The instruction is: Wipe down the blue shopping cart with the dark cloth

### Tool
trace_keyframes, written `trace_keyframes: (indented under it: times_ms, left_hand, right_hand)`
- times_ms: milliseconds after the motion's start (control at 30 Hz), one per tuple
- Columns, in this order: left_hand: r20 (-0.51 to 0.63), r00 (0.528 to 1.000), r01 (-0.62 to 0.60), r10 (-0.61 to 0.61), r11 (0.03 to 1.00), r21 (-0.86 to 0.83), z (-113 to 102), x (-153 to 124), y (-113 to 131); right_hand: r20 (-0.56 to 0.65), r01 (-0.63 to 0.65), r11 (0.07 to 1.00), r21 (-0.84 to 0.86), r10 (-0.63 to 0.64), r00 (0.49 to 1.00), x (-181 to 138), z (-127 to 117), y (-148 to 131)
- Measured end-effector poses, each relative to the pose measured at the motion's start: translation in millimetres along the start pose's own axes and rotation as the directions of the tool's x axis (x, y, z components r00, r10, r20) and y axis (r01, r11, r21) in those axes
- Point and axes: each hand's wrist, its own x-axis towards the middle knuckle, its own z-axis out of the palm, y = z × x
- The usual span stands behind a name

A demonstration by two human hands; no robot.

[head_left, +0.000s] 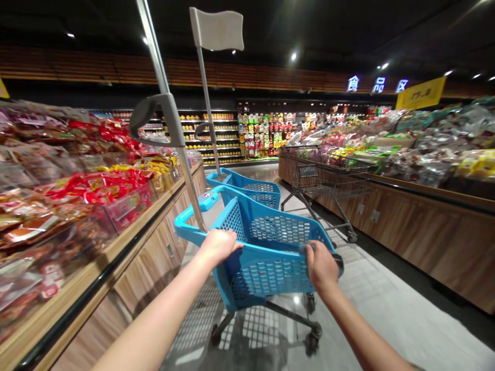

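In the head camera's view, a person gripped a blue plastic shopping cart (278, 252) by its near side in a supermarket aisle, the cart upright on its casters on the gray floor (390, 304). The left hand (218, 244) had its fingers curled over the cart's near rim toward the handle end; the right hand (322, 264) had its fingers wrapped on the same rim by the cart's front end. A metal pole (155, 54) with a gray loop handle (176, 121) rose at the cart's handle end. Just beyond the cart stood a second blue cart (263, 188) bearing a pale flag (221, 31), and beyond and right of it, a metal wire cart (308, 172). Bagged snacks (96, 188) filled a wood-sided display (166, 245) left of the cart; another wood-sided display (417, 239), under a yellow sign (421, 94), ran to its right. Stocked shelves (228, 136) lined the wall well beyond the cart.
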Motion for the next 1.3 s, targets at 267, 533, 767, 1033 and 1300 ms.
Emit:
trace_keyframes:
  times_ms: [267, 533, 767, 1033, 1300]
  left_hand:
    - [-0.177, 0.98, -0.085, 0.088, 0.996, 0.022, -14, -21, -2]
    - [-0.366, 0.902, -0.148, 0.23, 0.96, 0.238, -6, -34, -15]
    - [-0.43, 0.872, -0.13, 0.232, 0.959, 0.253, -1, -29, 1]
    - [-0.452, 0.862, -0.133, 0.228, 0.963, 0.233, 0, -29, -4]
    - [-0.486, 0.843, -0.154, 0.23, 0.97, 0.191, 4, -32, -7]
  right_hand:
    - [0.111, 0.399, 0.912, 0.1, -0.409, 0.906, -1, 23, -84]
    - [0.085, 0.451, 0.89, -0.075, -0.445, 0.892, 6, 7, 54]
    - [-0.071, 0.258, 0.965, -0.042, -0.261, 0.963, -3, 19, 25]
    - [-0.033, 0.417, 0.907, 0.067, -0.415, 0.909, -21, 49, -99]
    - [-0.001, 0.438, 0.899, -0.009, -0.438, 0.899, 5, 21, 62]
